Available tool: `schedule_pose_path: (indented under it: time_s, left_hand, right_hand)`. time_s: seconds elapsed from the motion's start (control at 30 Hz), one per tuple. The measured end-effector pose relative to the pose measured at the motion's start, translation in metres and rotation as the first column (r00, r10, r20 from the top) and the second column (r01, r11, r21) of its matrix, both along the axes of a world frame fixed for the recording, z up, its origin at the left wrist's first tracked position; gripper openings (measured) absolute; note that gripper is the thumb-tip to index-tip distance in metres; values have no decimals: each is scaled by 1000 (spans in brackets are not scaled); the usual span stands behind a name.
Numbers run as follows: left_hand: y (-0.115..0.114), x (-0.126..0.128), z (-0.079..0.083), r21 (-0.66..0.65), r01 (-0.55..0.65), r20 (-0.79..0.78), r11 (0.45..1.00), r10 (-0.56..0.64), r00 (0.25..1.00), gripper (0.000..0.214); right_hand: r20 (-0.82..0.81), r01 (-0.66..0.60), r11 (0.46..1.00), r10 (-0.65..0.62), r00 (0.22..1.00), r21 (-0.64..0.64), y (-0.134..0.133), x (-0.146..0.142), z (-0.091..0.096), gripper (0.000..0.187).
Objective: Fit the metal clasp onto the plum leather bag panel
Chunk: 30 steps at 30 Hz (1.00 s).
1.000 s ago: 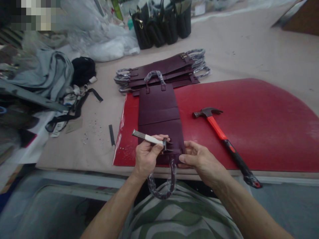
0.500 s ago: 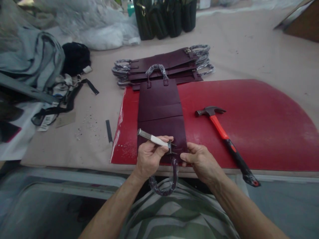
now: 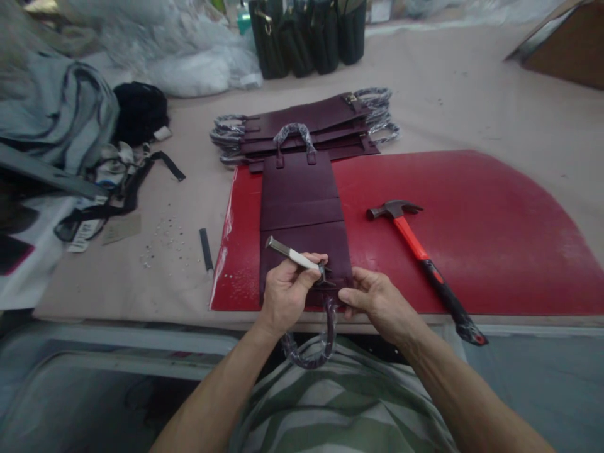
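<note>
Flat plum bag panel (image 3: 302,207) (wrapped handles both ends)

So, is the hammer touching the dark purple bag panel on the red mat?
Apart. The head view shows the hammer lying right of the bag panel, with bare red mat between them.

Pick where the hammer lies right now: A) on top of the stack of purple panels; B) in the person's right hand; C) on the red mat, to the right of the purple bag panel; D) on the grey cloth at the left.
C: the hammer lies untouched on the red mat, right of the purple bag panel, with both hands at the panel's near edge.
</note>
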<state>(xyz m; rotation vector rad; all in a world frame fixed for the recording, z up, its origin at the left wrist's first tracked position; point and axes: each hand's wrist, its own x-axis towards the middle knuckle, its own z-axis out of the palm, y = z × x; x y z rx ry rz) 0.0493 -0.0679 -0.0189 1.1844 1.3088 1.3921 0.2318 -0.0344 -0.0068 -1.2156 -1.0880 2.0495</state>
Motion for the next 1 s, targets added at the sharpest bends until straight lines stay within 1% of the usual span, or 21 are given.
schedule_pose_path:
  time_s: [0.1, 0.17, 0.33, 0.47, 0.57, 0.67, 0.8, 0.9, 1.0]
  left_hand:
    - [3, 1, 0, -28, -2, 5, 1000, 2, 1000, 21]
    - [5, 1, 1, -32, -6, 17, 999, 7, 1000, 21]
    - [9, 1, 6, -43, -7, 52, 999, 10, 999, 24]
    - [10, 0, 10, -47, -12, 28, 999, 13, 1000, 26]
    - [11, 0, 12, -59, -28, -4, 998, 28, 1000, 24]
    - [10, -1, 11, -37, -26, -4, 999, 26, 1000, 22]
    - [9, -1, 6, -2, -4, 66, 1000, 4, 998, 22]
    - [6, 0, 3, 12, -2, 133, 1000, 0, 991, 23]
    - [5, 1, 2, 15, -10, 139, 1000, 8, 990, 22]
  right_hand:
    - [-78, -10, 999, 6, 997, -51, -5, 0, 1, 41]
    - [-106, 41, 996, -49, 993, -78, -9, -3, 2, 40]
    - [-92, 187, 974, -199, 976, -130, -15, -11, 1, 30]
    - [-99, 243, 965, -252, 963, -101, -15, -14, -1, 28]
    - [-104, 244, 968, -249, 963, -52, -14, -14, -3, 25]
    - [-97, 230, 973, -232, 968, -32, -13, -15, -4, 23]
    - [-84, 211, 977, -212, 974, -13, -12, -15, -5, 21]
    - [-90, 199, 980, -199, 976, -13, -12, -14, -5, 25]
    - [-118, 171, 985, -172, 978, -17, -11, -13, -2, 27]
